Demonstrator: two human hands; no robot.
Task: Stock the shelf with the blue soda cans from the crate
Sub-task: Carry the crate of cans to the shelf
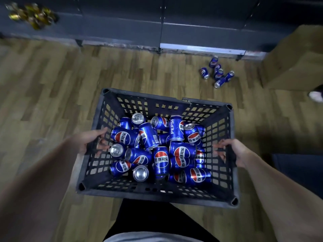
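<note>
Below the head camera, a dark plastic crate point(158, 191) with lattice walls is held over a wood-plank floor point(52, 95). Left hand point(90, 139) grips the crate's left wall — fingers curled over the rim and poking through the lattice. Right hand point(232, 151) grips the right wall the same way, fingers hooked over the rim.

Inside the crate: a loose heap of blue soda cans point(161, 149), most lying on their sides at mixed angles, a few showing silver tops. They cover the crate bottom, touching one another.

Farther off, on the floor near the base of the dark shelf point(122, 30), a small cluster of blue cans point(217, 72) — some tilted, some on their sides, well apart from the crate. A brown cardboard box point(293, 58) sits at right, beside that cluster. Upper left, blurred gold-coloured items point(32, 15) sit on the shelf; what they are cannot be told.
</note>
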